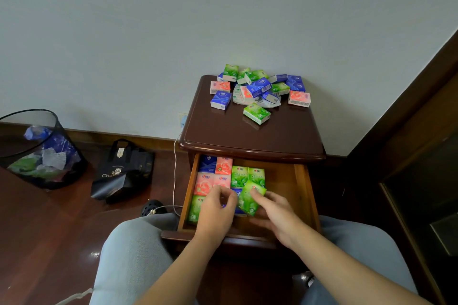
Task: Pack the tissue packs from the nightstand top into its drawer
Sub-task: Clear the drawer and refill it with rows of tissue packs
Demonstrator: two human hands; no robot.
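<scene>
Right hand (pixel 277 213): fingers pinch a tilted green tissue pack (pixel 250 199) inside the drawer (pixel 303 193).
Left hand (pixel 216 210): curled just beside it, grip unclear.

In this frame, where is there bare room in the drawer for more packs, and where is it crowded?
The drawer's right part is bare wood, bordered by its right wall and the green packs. The left and middle are crowded with packs in rows, with the left hand and right hand over them. The nightstand top's front half is bare; its back holds the pile.
</scene>
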